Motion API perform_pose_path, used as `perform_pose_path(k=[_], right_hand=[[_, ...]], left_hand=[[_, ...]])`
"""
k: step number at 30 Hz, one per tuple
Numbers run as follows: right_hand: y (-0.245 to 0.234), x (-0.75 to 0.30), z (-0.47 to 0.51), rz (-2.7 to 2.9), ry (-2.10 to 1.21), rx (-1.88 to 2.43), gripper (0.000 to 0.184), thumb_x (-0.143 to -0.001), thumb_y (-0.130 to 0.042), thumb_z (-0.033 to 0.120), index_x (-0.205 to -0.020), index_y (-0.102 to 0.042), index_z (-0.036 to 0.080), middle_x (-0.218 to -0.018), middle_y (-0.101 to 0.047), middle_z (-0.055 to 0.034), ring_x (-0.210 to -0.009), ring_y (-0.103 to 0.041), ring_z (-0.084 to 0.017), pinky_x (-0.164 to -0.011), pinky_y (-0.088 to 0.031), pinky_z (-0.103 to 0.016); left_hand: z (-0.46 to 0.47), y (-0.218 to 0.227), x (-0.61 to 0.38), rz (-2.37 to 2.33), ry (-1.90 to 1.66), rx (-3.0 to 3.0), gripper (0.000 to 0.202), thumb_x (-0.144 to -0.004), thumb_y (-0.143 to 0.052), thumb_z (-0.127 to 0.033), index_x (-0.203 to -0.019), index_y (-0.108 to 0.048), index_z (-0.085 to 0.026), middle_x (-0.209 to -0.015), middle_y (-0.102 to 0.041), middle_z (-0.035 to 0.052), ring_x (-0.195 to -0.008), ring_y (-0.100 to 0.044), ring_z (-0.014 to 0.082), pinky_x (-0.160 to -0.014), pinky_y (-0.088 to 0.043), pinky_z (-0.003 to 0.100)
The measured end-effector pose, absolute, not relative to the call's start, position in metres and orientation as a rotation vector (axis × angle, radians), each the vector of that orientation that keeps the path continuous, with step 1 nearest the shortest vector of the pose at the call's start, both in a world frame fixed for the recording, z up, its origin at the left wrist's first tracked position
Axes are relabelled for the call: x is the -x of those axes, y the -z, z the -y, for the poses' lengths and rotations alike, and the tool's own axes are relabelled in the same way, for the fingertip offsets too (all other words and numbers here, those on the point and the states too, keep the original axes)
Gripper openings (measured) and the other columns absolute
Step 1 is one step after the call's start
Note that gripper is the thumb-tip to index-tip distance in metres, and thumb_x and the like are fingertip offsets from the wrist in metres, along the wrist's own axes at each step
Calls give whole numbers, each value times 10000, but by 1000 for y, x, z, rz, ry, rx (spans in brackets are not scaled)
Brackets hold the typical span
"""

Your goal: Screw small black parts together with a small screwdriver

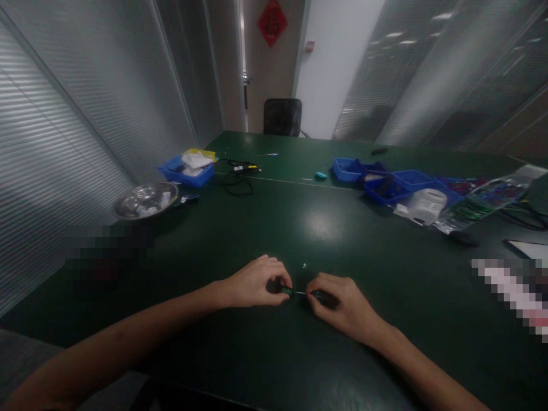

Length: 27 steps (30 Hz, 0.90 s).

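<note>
Part (286, 291), small and green, sits low over the surface (274, 228) at the near centre, pinched in the left hand (257, 282). That hand's fingers are curled together and clamped on the part's left end, with the thumb underneath. The right hand (342, 305) lies just right of it, knuckles up and resting on the surface. Its fingers are closed on a dark tool (319, 295) whose thin shaft points left and meets the part. The two hands are close together but do not touch. What kind of tool it is cannot be told, as the picture is too dim and small there.

A white speck (303, 265) lies on the surface just beyond the hands. Far left stands a metal bowl (145, 200) with something white in it. Beyond it is a blue tray (186, 171) holding white and yellow items. A black cable (237, 177) is looped to the right of that tray. On the far right lie several blue bins (385, 182), a white device (423, 205) near them, and clear bags (483, 202) further right. A black chair (282, 116) stands at the far end of the surface, with a red sign (272, 21) on the wall above it.
</note>
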State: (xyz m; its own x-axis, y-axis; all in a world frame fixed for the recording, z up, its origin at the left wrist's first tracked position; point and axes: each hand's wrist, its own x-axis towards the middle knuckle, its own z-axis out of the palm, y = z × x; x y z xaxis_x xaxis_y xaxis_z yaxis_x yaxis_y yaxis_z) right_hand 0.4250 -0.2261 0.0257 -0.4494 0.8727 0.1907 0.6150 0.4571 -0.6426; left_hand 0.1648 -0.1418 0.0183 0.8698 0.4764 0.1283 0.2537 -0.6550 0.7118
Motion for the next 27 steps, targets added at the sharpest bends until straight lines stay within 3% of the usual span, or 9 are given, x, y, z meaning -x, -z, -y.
perform_pose_path(k=[9,15,20,27], right_hand=[[-22,-422,227,2231,-661,1230,104,-942,-601,173,-936,-701,204,-808,-655,-12,-665,-618,-146,-632,-440,-272],[-29,-421,224,2012,-767,1236,172,-1028,-568,295,-968,-700,205,-896,-711,-38,-800,-664,-184,-737,-495,-291],[-34,-422,224,1988,-784,1252,187,-1020,-581,312,-929,-703,203,-863,-715,-34,-774,-668,-189,-724,-503,-290],[-32,-424,226,2004,-780,1256,174,-1021,-574,301,-951,-701,207,-886,-721,-33,-796,-676,-190,-737,-507,-302]], left_hand=[[142,-21,-164,-527,-394,-2320,154,-907,-725,-323,-1011,-681,-218,-973,-696,7,-947,-609,195,-936,-350,359],[142,-20,-165,-521,-387,-2322,171,-907,-728,-314,-1046,-685,-225,-1009,-700,11,-974,-611,202,-939,-354,363],[142,-23,-165,-504,-364,-2333,177,-923,-719,-340,-1045,-678,-219,-1008,-695,23,-972,-609,211,-940,-369,373],[141,-29,-153,-379,-303,-2513,189,-999,-604,-287,-1169,-633,-207,-1114,-671,67,-1008,-598,214,-917,-421,361]])
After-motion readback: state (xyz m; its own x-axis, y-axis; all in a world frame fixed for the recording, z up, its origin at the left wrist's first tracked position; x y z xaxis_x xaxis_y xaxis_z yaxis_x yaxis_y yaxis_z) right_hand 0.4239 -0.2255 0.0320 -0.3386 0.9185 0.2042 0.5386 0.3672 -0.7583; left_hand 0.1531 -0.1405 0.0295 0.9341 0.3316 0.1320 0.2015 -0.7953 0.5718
